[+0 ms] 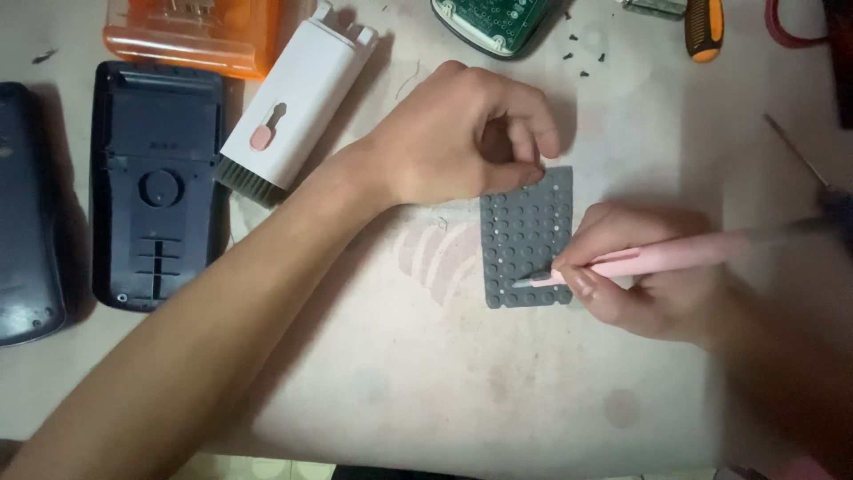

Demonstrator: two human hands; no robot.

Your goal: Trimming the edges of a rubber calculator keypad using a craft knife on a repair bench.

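i'm watching the left hand [462,133] curl its fingertips down onto the top edge of the grey rubber keypad mat [526,238], pinning it flat on the surface [426,373] near the middle of the view; that grip is closed in a light pinch on the mat's upper rim. the right hand [640,284] is wrapped around a pink pen-shaped tool [657,256], its pale tip touching the mat's lower right rows of bumps. i'd say the risk here is slippage: the mat looks soft and floppy, so if the tip drags hard it could buckle or skid out from under the fingertips, and a sharp point might nick a rubber dome. the tiny dark screws [582,55] lying loose up top could roll if the surface is bumped. textures now: the mat is matte, dimpled in neat rows; the surface is pale, scuffed and stained. to the left lies a black plastic back shell [155,187], hard and ribbed, beside a white cleaning brush block [298,98] and an orange translucent box [195,36].
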